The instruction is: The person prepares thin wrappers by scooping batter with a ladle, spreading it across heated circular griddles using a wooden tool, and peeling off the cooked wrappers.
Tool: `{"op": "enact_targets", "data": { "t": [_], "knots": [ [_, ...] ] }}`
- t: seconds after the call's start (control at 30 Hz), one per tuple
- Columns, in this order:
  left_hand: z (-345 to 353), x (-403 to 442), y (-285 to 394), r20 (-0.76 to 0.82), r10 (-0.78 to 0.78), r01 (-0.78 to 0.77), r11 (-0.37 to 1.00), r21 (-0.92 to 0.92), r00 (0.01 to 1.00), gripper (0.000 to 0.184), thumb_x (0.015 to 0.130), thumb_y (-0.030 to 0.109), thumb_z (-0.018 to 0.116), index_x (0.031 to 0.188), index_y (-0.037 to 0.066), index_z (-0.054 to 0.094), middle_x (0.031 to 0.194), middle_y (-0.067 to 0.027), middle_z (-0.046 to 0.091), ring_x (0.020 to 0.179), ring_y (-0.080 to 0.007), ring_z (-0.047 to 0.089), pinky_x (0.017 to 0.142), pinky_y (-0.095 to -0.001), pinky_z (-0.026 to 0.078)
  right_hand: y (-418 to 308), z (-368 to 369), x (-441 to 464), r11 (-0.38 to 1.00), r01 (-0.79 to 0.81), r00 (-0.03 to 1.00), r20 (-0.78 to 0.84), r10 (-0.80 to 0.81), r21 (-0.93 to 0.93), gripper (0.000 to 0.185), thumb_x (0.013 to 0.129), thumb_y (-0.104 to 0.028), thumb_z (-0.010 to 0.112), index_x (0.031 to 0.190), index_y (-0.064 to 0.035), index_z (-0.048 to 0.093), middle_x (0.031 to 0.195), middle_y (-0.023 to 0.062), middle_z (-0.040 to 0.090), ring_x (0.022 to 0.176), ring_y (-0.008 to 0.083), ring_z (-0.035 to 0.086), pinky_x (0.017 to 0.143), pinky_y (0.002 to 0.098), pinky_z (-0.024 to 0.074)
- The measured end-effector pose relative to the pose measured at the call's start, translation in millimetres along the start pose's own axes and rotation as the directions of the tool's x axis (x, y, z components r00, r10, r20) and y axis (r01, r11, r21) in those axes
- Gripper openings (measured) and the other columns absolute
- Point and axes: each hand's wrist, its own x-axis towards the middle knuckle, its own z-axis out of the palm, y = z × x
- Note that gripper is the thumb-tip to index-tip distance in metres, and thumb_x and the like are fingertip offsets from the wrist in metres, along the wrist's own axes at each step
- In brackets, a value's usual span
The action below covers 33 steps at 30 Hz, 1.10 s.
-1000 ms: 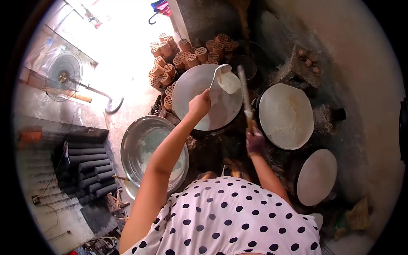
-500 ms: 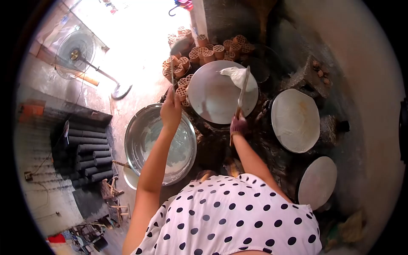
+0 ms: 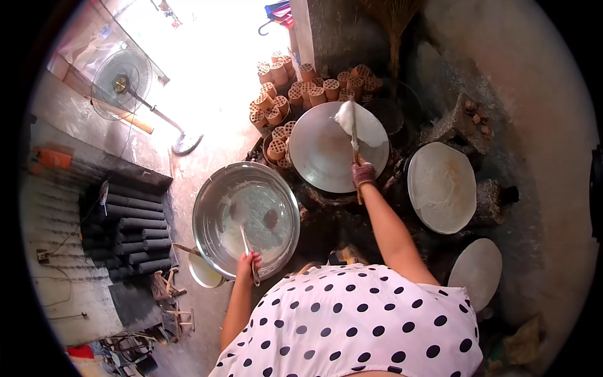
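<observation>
My left hand [image 3: 249, 264] is closed round the handle of a ladle [image 3: 245, 242], whose head is down in the pale batter in a wide metal basin [image 3: 200, 220]. My right hand [image 3: 363, 173], in a dark purplish glove, grips a long flat stick [image 3: 354, 135]. The stick's far part lies across white batter [image 3: 372, 131] on the upper right of a round griddle [image 3: 317, 151]. To the right, a second griddle bears a thin pale sheet [image 3: 442, 187]. A third round plate [image 3: 475, 274] sits lower right.
Clay-coloured perforated cylinders [image 3: 295, 94] stand behind the griddle. A standing fan [image 3: 122, 84] is at the upper left, and dark stacked cylinders [image 3: 141, 223] lie at the left. A broom [image 3: 394, 31] hangs at the back. A block with rubble [image 3: 468, 122] stands upper right.
My left hand has moved from over the griddle down to the basin, with the ladle. The stick has shifted onto the batter, which now covers a wider patch at the griddle's upper right.
</observation>
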Motion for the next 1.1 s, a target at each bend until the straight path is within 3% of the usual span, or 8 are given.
{"op": "enact_targets", "data": {
  "t": [0.03, 0.07, 0.13, 0.23, 0.6, 0.8, 0.97, 1.1],
  "knots": [
    [-23.4, 9.7, -18.2, 0.022, -0.087, 0.088, 0.995, -0.045, 0.996, 0.012, 0.097, 0.018, 0.045, 0.101, 0.008, 0.049, 0.081, -0.0039, 0.060, 0.066, -0.0117, 0.059, 0.048, -0.0236, 0.046, 24.3, -5.1, 21.7, 0.990, 0.142, 0.986, 0.084, -0.143, 0.010, 0.040, 0.084, -0.029, 0.062, 0.120, -0.0105, 0.062, 0.098, 0.0126, 0.069, 0.087, 0.0232, 0.065, 0.076, 0.0329, 0.0486],
    [-34.1, 6.8, -26.7, -0.012, -0.140, 0.139, 0.989, -0.048, 0.990, 0.011, 0.097, 0.017, 0.045, 0.100, 0.008, 0.050, 0.078, -0.0029, 0.058, 0.062, -0.0114, 0.056, 0.047, -0.0233, 0.044, -25.0, -49.7, -14.6, 0.918, -0.294, 0.926, 0.319, 0.204, 0.267, 0.036, 0.084, -0.022, 0.060, 0.117, -0.0100, 0.063, 0.097, 0.0124, 0.069, 0.085, 0.0214, 0.066, 0.076, 0.0320, 0.0493],
    [-50.6, 2.4, -43.3, -0.042, -0.186, 0.184, 0.981, -0.054, 0.982, 0.009, 0.097, 0.016, 0.045, 0.099, 0.009, 0.050, 0.074, -0.0020, 0.057, 0.059, -0.0111, 0.053, 0.045, -0.0231, 0.042, 52.7, -49.8, 14.3, 0.939, 0.190, 0.980, -0.001, -0.198, 0.288, 0.033, 0.084, -0.018, 0.059, 0.116, -0.0090, 0.064, 0.098, 0.0117, 0.070, 0.086, 0.0192, 0.067, 0.076, 0.0317, 0.0501],
    [-82.5, 16.0, -87.7, -0.188, -0.196, 0.200, 0.980, -0.001, 0.962, 0.010, 0.095, 0.018, 0.046, 0.092, 0.010, 0.050, 0.066, -0.0002, 0.050, 0.050, -0.0106, 0.046, 0.040, -0.0247, 0.036, 51.4, -61.2, -12.2, 0.999, -0.041, 0.974, -0.222, 0.046, 0.030, 0.033, 0.085, -0.024, 0.060, 0.115, -0.0126, 0.065, 0.104, 0.0146, 0.068, 0.096, 0.0258, 0.066, 0.082, 0.0353, 0.0504],
    [-68.2, 17.2, -89.1, -0.547, -0.031, 0.111, 0.987, 0.115, 0.836, 0.026, 0.095, 0.027, 0.044, 0.079, 0.008, 0.049, 0.058, -0.0022, 0.045, 0.040, -0.0135, 0.038, 0.036, -0.0279, 0.031, 26.0, -68.8, 53.7, 0.971, 0.217, 0.940, 0.248, -0.235, 0.095, 0.037, 0.081, -0.030, 0.062, 0.117, -0.0207, 0.064, 0.098, 0.0152, 0.068, 0.094, 0.0339, 0.064, 0.080, 0.0401, 0.0506],
    [-65.5, 19.6, -104.6, -0.611, 0.077, 0.014, 0.990, 0.143, 0.788, 0.025, 0.094, 0.024, 0.047, 0.077, 0.006, 0.052, 0.058, -0.0021, 0.045, 0.042, -0.0141, 0.041, 0.036, -0.0266, 0.034, 33.0, -49.4, 42.4, 0.965, 0.125, 0.990, -0.031, -0.136, -0.230, 0.029, 0.083, -0.025, 0.059, 0.111, -0.0156, 0.066, 0.101, 0.0123, 0.068, 0.093, 0.0309, 0.065, 0.079, 0.0381, 0.0509],
    [-71.5, 18.3, -109.6, -0.542, 0.326, 0.269, 0.607, 0.748, 0.774, 0.037, 0.090, 0.027, 0.050, 0.073, 0.000, 0.069, 0.075, -0.0153, 0.067, 0.067, -0.0262, 0.062, 0.067, -0.0392, 0.047, -30.5, -35.0, 33.0, 0.923, 0.052, 0.990, 0.138, 0.002, -0.382, 0.029, 0.081, -0.025, 0.062, 0.109, -0.0193, 0.067, 0.101, 0.0130, 0.068, 0.092, 0.0337, 0.065, 0.080, 0.0398, 0.0512],
    [-38.8, -4.4, -87.9, -0.644, 0.260, 0.239, 0.778, 0.581, 0.719, 0.035, 0.089, 0.026, 0.051, 0.080, -0.001, 0.071, 0.078, -0.0167, 0.068, 0.072, -0.0285, 0.064, 0.071, -0.0393, 0.047, 12.3, -76.8, 64.8, 0.954, 0.293, 0.920, 0.289, -0.265, -0.057, 0.033, 0.078, -0.024, 0.065, 0.111, -0.0216, 0.066, 0.101, 0.0120, 0.068, 0.095, 0.0301, 0.065, 0.083, 0.0382, 0.0512]
  ]
}}
